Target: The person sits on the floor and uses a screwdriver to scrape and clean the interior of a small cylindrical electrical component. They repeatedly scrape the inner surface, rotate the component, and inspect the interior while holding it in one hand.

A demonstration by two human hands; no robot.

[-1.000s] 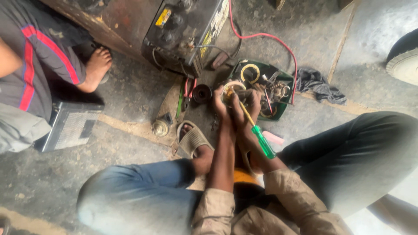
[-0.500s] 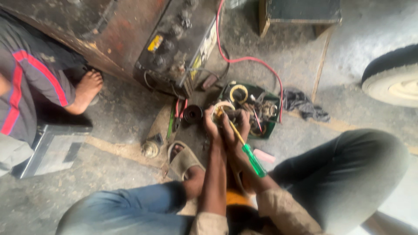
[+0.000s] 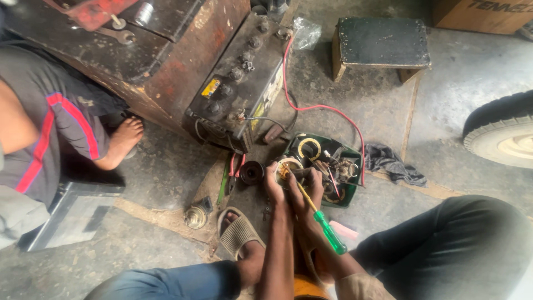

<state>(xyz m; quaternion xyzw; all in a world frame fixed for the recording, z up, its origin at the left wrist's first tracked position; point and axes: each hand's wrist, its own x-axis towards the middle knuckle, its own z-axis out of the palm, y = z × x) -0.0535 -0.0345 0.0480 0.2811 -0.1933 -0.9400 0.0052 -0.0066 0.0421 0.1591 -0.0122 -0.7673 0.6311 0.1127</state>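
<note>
While the view has shifted since a second ago, both hands stay at frame centre: left hand (image 3: 276, 183) closed on a round part (image 3: 288, 165), right hand (image 3: 307, 191) gripping the screwdriver (image 3: 319, 219) there, beside the green tray (image 3: 351, 153).

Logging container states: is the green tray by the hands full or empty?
Full: the green tray holds wire coils and metal parts heaped to its rim.
</note>
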